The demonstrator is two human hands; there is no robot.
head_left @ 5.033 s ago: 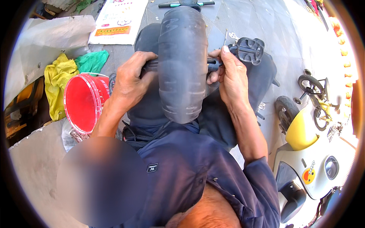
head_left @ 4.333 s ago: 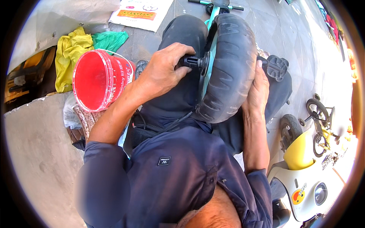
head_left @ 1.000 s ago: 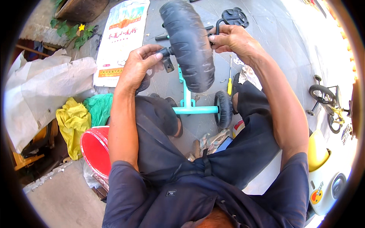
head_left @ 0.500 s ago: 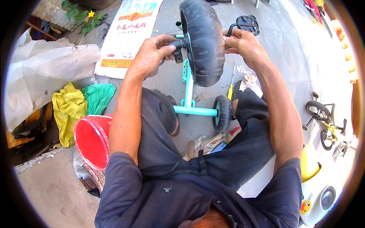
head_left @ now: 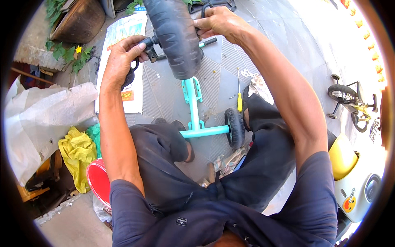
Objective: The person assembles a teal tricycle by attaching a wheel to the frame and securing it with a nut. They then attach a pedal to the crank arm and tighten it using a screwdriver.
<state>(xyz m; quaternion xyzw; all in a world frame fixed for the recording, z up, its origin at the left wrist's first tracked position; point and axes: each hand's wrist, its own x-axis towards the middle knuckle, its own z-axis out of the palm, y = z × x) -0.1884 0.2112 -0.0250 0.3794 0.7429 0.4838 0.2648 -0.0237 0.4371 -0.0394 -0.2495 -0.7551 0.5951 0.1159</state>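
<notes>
While the left hand [head_left: 123,55] pinches a black hub fitting [head_left: 149,41] between thumb and fingers, the right hand [head_left: 218,24] is closed around a bent black crank [head_left: 204,10] at the opposite side — its fingers hide the exact hold. In the head view, the thick-treaded black wheel [head_left: 177,45] hangs between the two hands, its top cut off by the picture's edge. It looks stiff and light enough to carry by its hub parts, probably sturdy rather than fragile. The ridged tread seems worn smooth and might slip under bare fingertips, so the projecting parts on both sides offer the surer grip — though the wheel may swivel about them. Nearer the person than both hands, the turquoise frame [head_left: 193,103] lies on the paving, a yellow-handled screwdriver [head_left: 240,101] to its right, below the right forearm.
</notes>
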